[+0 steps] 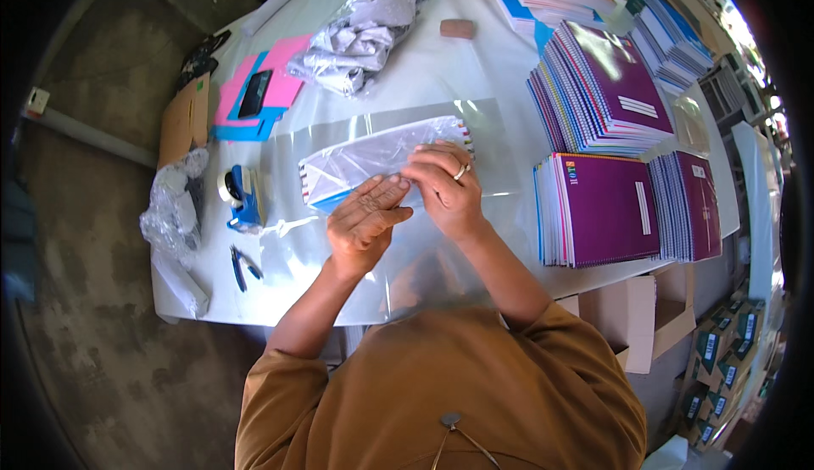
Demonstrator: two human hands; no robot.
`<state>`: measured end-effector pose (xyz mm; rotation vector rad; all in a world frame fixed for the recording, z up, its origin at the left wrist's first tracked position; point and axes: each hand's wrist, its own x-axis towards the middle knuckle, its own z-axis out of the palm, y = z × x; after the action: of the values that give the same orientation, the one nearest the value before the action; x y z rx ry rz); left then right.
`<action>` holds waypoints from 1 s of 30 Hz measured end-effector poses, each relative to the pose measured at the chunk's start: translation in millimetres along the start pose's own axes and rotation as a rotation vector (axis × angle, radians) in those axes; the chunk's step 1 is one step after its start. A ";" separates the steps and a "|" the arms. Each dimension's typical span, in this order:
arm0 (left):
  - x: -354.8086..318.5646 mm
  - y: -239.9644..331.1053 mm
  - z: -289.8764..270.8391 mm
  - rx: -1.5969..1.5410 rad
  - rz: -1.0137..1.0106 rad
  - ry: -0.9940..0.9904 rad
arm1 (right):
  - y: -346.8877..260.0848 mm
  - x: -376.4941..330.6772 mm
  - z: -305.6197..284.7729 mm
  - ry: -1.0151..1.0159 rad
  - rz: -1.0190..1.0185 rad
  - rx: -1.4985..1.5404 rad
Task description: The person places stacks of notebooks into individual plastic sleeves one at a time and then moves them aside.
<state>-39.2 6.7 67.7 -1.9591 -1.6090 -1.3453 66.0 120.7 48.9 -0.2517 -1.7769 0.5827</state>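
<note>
On the table in front of me lies a long bundle (348, 165) wrapped in clear plastic film, with whitish sides, coloured strips at both ends and some blue along its near edge. It rests on a transparent plastic sheet (492, 118). My left hand (365, 222) is at the bundle's near edge, its fingers closed on the film. Beside it my right hand (448, 189), with a ring on one finger, curls over the bundle and pinches the film close to the left fingertips. The exact fold between the hands is hidden.
Piled notebooks (598, 207) with purple covers stand at right. A blue tape dispenser (246, 200) and small nippers (244, 266) lie at left. Beyond are a phone (255, 94) on pink and blue sheets, crumpled plastic (360, 42) and a brown block (458, 28). Cardboard boxes (623, 313) sit below right.
</note>
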 end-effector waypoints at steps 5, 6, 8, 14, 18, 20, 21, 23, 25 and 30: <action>-33.2 13.9 -31.1 -0.225 -0.161 0.060 | 8.3 -13.9 8.5 -0.007 -0.133 -0.060; -52.3 -10.5 -36.1 -0.132 -0.062 0.339 | 9.5 -15.8 8.5 0.002 -0.159 -0.061; -67.8 -56.1 -89.8 0.427 -0.500 0.401 | 18.0 -24.3 5.8 0.039 -0.145 -0.059; -189.9 -223.6 -205.6 -0.029 -1.822 0.246 | 6.9 -17.2 5.6 -0.024 -0.193 -0.102; -180.3 -243.9 -216.8 -0.329 -1.880 0.013 | 6.7 -18.6 4.4 -0.059 -0.190 -0.144; -178.5 -248.9 -216.0 -0.319 -1.897 -0.011 | 5.2 -17.5 4.7 -0.048 -0.204 -0.138; -179.7 -247.9 -217.3 -0.308 -1.912 -0.047 | 4.0 -16.5 4.3 -0.066 -0.206 -0.155; -181.6 -235.5 -209.2 -0.461 -1.770 0.069 | 6.3 -19.0 2.5 -0.073 -0.195 -0.174; -195.4 -210.2 -207.5 -0.597 -1.619 0.184 | 6.5 -19.6 2.0 -0.074 -0.183 -0.186; -265.0 -180.1 -218.9 -0.501 -1.659 0.047 | 2.4 -18.4 7.5 -0.040 -0.181 -0.139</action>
<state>-288.9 -249.7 -82.2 -0.2258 -3.1979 -2.2912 63.9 112.4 30.8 -0.1729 -1.8581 0.3375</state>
